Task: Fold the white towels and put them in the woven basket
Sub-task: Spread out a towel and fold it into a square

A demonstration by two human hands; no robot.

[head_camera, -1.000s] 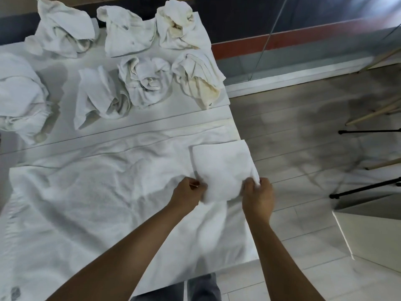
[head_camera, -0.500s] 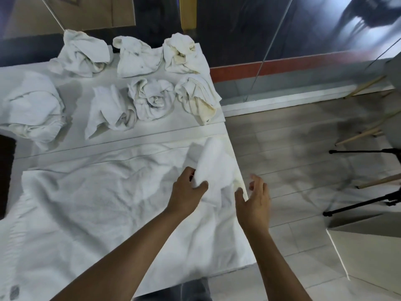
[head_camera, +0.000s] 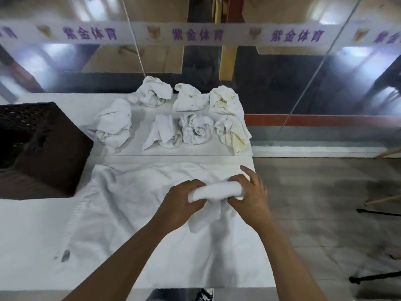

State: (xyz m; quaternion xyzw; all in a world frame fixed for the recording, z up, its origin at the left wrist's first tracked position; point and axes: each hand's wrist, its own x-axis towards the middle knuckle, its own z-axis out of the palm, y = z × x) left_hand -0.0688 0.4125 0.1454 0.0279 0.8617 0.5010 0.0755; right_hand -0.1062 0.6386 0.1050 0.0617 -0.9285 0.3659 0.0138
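Note:
A small folded white towel (head_camera: 213, 190) is lifted just above the table, bunched into a roll with one end hanging down. My left hand (head_camera: 181, 197) grips its left end. My right hand (head_camera: 249, 193) holds its right end, some fingers spread. Both hands are over a large white cloth (head_camera: 134, 213) spread on the white table (head_camera: 32, 235). The dark woven basket (head_camera: 41, 146) stands at the table's left side, well left of my hands. Several crumpled white towels (head_camera: 195, 129) lie at the table's far end.
The table's right edge (head_camera: 260, 224) runs just under my right hand, with grey wood floor beyond. Black tripod legs (head_camera: 377, 211) and wooden sticks lie on the floor at the right. A glass wall with a printed banner (head_camera: 195, 34) rises behind the table.
The flat folded towel has been picked up and bunched between both hands. My right hand, open half a second ago, now holds it. The view tilted up, bringing the basket into sight.

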